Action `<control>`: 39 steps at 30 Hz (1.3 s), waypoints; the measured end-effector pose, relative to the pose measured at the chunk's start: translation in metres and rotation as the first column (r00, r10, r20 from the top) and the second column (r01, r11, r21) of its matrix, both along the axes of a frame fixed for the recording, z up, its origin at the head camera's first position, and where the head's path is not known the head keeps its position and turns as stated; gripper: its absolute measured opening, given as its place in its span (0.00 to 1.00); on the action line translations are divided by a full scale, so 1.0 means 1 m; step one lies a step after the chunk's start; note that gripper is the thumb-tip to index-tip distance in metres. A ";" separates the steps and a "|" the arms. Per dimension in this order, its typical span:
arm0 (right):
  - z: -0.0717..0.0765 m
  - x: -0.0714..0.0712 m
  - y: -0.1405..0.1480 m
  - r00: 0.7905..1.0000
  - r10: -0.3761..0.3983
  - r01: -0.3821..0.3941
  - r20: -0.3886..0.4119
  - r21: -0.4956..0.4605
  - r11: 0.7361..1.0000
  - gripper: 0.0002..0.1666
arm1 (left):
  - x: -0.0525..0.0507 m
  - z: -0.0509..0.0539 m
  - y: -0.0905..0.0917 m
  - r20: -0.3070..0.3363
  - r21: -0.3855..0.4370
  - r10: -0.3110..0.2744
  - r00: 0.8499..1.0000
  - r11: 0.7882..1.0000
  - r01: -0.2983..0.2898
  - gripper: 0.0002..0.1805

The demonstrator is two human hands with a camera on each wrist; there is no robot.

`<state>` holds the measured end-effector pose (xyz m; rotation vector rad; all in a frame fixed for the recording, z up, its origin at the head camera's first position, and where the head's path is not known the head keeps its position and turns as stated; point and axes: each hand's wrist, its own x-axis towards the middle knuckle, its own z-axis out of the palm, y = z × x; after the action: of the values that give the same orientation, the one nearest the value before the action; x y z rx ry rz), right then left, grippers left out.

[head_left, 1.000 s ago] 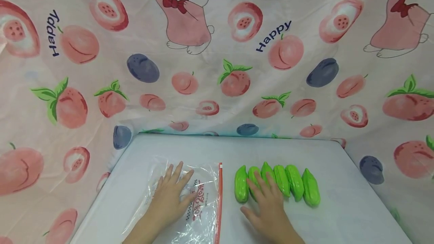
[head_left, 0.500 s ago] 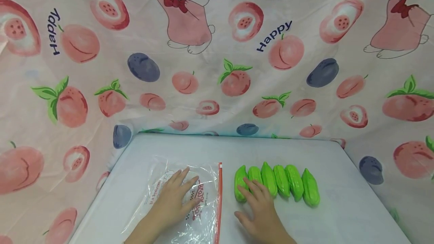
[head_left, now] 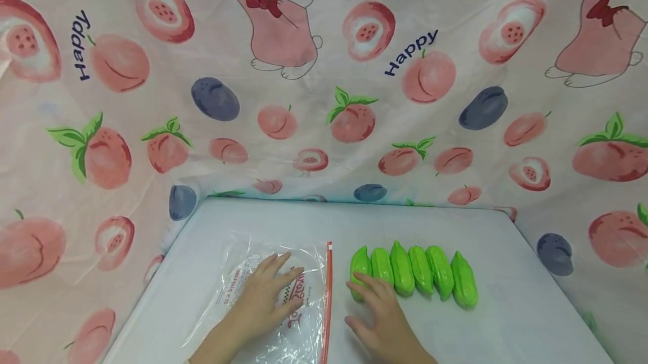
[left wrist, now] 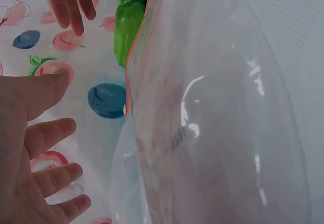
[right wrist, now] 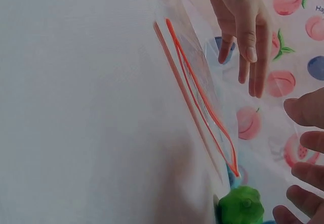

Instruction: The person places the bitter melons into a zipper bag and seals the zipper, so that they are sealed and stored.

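A clear plastic zip bag [head_left: 313, 319] with red print lies on the white table, its red zip edge facing right. Over it hovers my left hand [head_left: 258, 299], fingers spread and holding nothing; the left wrist view shows it apart from the bag [left wrist: 217, 133]. In the right wrist view the two red lines of the zip edge [right wrist: 215, 118] stand slightly apart. Several glossy green ridged vegetables [head_left: 402, 268] with pointed tips lie in a row right of the bag. My right hand [head_left: 382, 319], fingers loosely bent and holding nothing, is in front of the row's left end, partly hiding the leftmost one.
A fruit-and-rabbit patterned cloth [head_left: 314, 122] hangs behind the table and along both sides. The white table [head_left: 511, 296] extends right of the green row and behind it to the cloth.
My right hand has moved left and toward me, off the middle of the green row. My left hand has shifted slightly right over the bag. The vegetables have stayed in place.
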<state>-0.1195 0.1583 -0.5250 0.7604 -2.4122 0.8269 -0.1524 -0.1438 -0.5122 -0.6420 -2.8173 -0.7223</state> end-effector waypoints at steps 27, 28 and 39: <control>-0.007 0.009 -0.013 0.939 0.070 -0.063 0.338 -0.030 0.998 0.28 | 0.001 -0.018 0.015 0.007 0.061 -0.106 0.994 0.993 0.105 0.33; -0.006 0.009 -0.013 0.934 0.076 -0.068 0.349 -0.035 0.997 0.28 | 0.002 -0.018 0.016 0.014 0.055 -0.106 0.994 0.993 0.105 0.33; -0.019 0.008 -0.013 0.911 0.083 -0.086 0.404 -0.011 0.996 0.27 | 0.006 -0.019 0.019 0.092 0.039 -0.117 0.989 0.993 0.114 0.32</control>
<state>-0.1111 0.1450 -0.5443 0.7611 -2.7593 1.1037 -0.1464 -0.1250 -0.5308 -0.7918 -2.8650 -0.8391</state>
